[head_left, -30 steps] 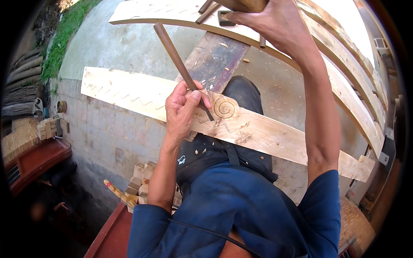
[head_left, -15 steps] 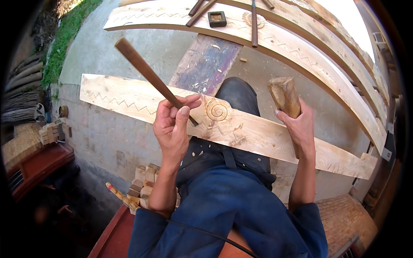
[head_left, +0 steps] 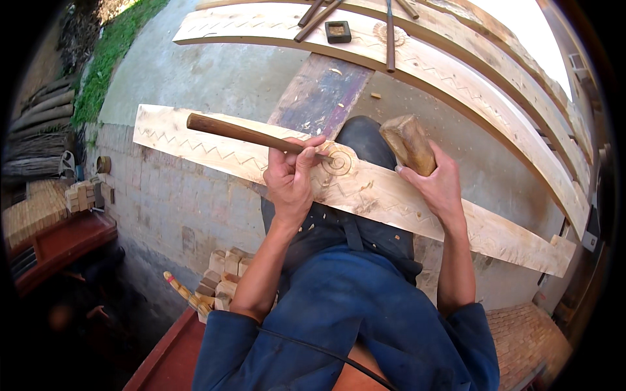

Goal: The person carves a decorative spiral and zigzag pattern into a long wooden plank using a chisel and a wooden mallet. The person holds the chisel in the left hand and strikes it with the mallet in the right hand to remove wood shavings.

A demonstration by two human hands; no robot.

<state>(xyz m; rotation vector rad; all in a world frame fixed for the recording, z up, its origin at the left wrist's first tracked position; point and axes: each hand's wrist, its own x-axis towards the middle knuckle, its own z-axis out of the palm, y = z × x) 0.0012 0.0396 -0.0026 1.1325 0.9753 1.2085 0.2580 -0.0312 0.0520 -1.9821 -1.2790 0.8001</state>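
Across my thighs lies a long pale wooden board [head_left: 385, 189], carved with a zigzag line and a spiral [head_left: 337, 160]. My left hand [head_left: 290, 179] grips a carving chisel [head_left: 241, 133] by its lower part, fingers closed round it. The chisel's long brown handle slants up to the left, and its tip reaches the left side of the spiral. In my right hand [head_left: 437, 182] is a wooden mallet [head_left: 411, 143], its blocky head raised above the board, right of the spiral. The fingers wrap the mallet just below its head.
Ahead, a second carved board [head_left: 450, 81] bears several chisels [head_left: 390, 45] and a small dark square box [head_left: 338, 32]. A stained plank [head_left: 319, 94] with wood chips runs toward it. Wooden blocks [head_left: 225, 274] are heaped at my left, near a red ledge [head_left: 166, 348].
The chisel has tilted lower to the left, and its tip has moved from below the spiral onto it. My left hand shifted right; the mallet moved left, closer to the chisel.
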